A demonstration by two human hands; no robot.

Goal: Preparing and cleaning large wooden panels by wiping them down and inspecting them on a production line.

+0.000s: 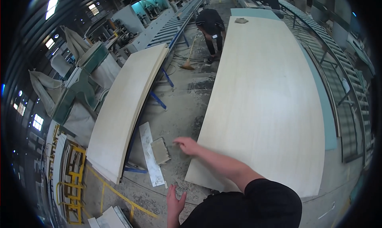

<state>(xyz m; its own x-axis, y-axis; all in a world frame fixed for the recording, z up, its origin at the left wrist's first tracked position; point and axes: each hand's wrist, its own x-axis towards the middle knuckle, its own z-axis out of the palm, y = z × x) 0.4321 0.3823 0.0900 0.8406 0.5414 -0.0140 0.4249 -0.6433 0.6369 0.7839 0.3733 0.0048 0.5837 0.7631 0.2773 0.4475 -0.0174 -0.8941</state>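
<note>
My right hand (186, 145) reaches out to the left, past the near left corner of a long pale wood-veneer panel (262, 96). Its fingers are spread and hold nothing. Just left of it, on the floor, a grey rectangular sanding block (160, 150) lies against a thin grey strip (150, 153). My left hand (175, 202) hangs low near my body, fingers apart and empty, above the dusty concrete floor.
A stack of pale panels (125, 104) rests on a blue stand to the left. A person in dark clothes (211, 27) bends over by the far panel end, beside a broom (188, 56). Roller conveyors (338, 64) run on the right; yellow railings (75, 176) at lower left.
</note>
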